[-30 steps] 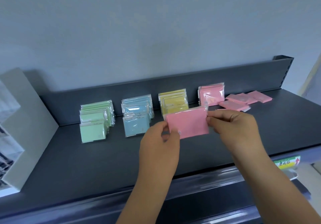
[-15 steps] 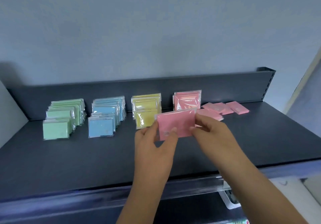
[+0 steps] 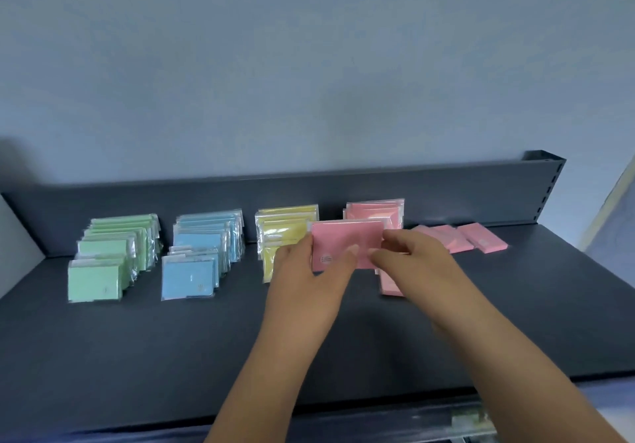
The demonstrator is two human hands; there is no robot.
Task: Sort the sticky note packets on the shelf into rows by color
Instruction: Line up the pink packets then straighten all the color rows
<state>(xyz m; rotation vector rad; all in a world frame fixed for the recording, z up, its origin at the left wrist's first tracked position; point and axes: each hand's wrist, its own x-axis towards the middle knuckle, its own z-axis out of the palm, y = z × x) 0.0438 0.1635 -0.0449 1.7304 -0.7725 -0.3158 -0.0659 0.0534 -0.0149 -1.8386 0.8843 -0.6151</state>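
A flat, rectangular pink sticky note packet [image 3: 347, 245] in a glossy clear plastic sleeve is held upright above the matte dark grey metal shelf [image 3: 171, 356], in front of the yellow and pink rows. The grip of the left hand [image 3: 309, 281] is closed on its left edge, with the thumb laid on the front face beside a small round printed mark. The grip of the right hand [image 3: 419, 260] is closed on its right edge in a pinch. Along the shelf's raised back rail [image 3: 446, 191], film-wrapped packets are stood on edge in files running front to back: a row of green packets [image 3: 113, 253] at far left, then a row of blue packets [image 3: 202, 253], a row of yellow packets [image 3: 281, 233] and a short row of pink packets [image 3: 374, 212]. Several loose pink packets [image 3: 470, 239] are laid flat to the right of that row. A further pink packet [image 3: 390, 284] is partly hidden under the right hand. A plain pale blue-grey wall [image 3: 309, 64] is seen behind.
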